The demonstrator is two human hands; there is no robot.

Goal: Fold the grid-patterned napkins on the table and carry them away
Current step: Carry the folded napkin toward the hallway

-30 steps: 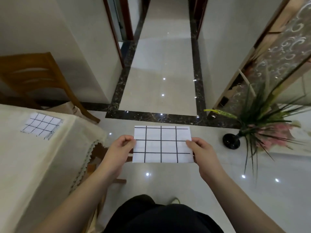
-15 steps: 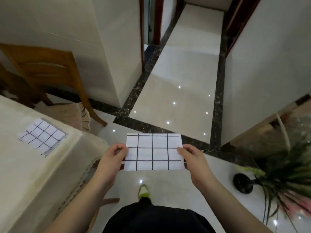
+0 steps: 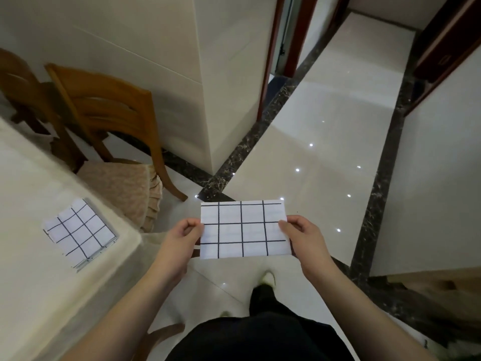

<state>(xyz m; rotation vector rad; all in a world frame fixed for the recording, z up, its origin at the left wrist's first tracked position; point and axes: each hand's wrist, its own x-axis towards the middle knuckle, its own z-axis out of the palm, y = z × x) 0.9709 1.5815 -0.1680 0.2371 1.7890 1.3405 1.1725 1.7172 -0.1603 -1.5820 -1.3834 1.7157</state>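
Note:
A folded white napkin with a black grid is held flat in the air over the floor, in front of my body. My left hand pinches its left edge and my right hand pinches its right edge. A second folded grid napkin lies near the corner of the table with the cream cloth, to the left of my left hand and apart from it.
Two wooden chairs with a cushioned seat stand behind the table's corner. A white wall corner juts out ahead. A glossy tiled corridor with dark borders runs ahead to the right, past dark door frames.
The view has swung to the left: the plant and its pot have left the frame, and the chairs and table fill more of the left. Both hands keep the same hold on the napkin.

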